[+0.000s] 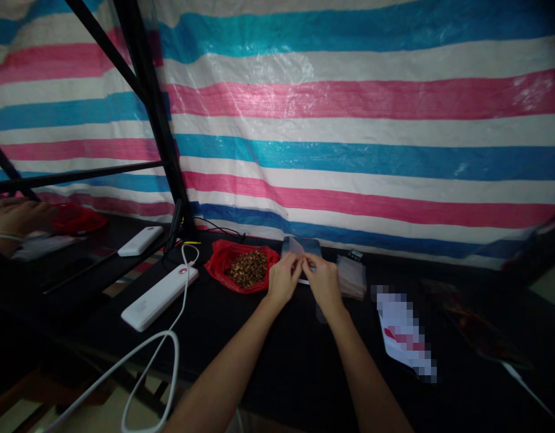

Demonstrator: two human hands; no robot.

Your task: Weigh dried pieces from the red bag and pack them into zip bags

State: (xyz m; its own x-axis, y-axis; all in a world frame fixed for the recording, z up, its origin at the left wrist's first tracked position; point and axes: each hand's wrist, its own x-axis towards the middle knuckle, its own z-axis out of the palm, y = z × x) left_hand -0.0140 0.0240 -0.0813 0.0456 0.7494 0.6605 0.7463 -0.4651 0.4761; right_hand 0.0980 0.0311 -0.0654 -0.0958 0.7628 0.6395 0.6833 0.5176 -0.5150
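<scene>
My left hand (284, 279) and my right hand (323, 278) meet at the fingertips, both pinched on a small clear plastic bag (296, 245). Beneath them lies a flat, grey-blue device (312, 245), mostly covered by the hands. Just left of my left hand, a red plastic bag (218, 270) lies rolled open, full of small brown, bean-like pieces (248, 269). To the right of my right hand is a stack of clear flat bags (352, 278). Another clear piece of plastic (321, 315) shows partly beside my right wrist.
On the black table (277, 361), a white power strip or power bank (160, 297) with a looping white cable (175, 349) lies left. A lit phone (403, 334) lies right. Black metal posts (153, 114) and striped sheeting (349, 132) stand behind. Another person's hand (20, 216) shows far left.
</scene>
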